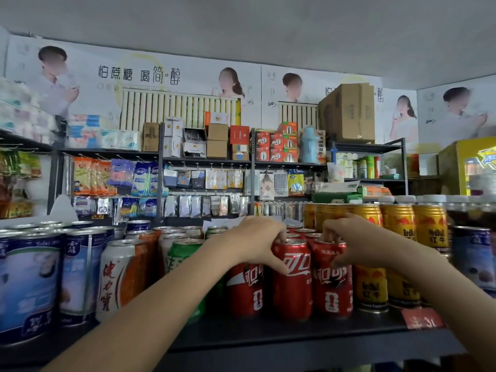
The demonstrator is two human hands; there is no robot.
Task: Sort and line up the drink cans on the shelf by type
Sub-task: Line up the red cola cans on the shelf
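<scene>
Left hand: the left hand (pixel 257 241) reached in from the lower left of the frame and gripped the middle red aluminium cola can (pixel 292 280) from above, fingers curled over its rim and thumb pressed against its printed side.
Right hand: the right hand (pixel 349 242) came in from the lower right and held the right-hand red cola can (pixel 334 283) the same way, fingertips on the lid, thumb on the front.
Cans' place: both red cans stood upright at the front edge of the dark metal shelf (pixel 308 336), lower centre, touching each other, with a third red cola can (pixel 245 288) just left, partly behind the left hand.
Neighbours: squat gold energy-drink cans (pixel 371 287) stood just right of the red group; a green soda can (pixel 179 253) and a white-and-orange sports-drink can (pixel 118 275) stood to the left.
Tipping risk: a top-heavy grip could probably have tilted a can if it were dragged, knocking it into the gold row.
Edge risk: the cans sat near the shelf lip, so a pull towards the viewer could have sent one off.
Forearm risk: the left forearm crossed in front of the green can and might have nudged it.
</scene>
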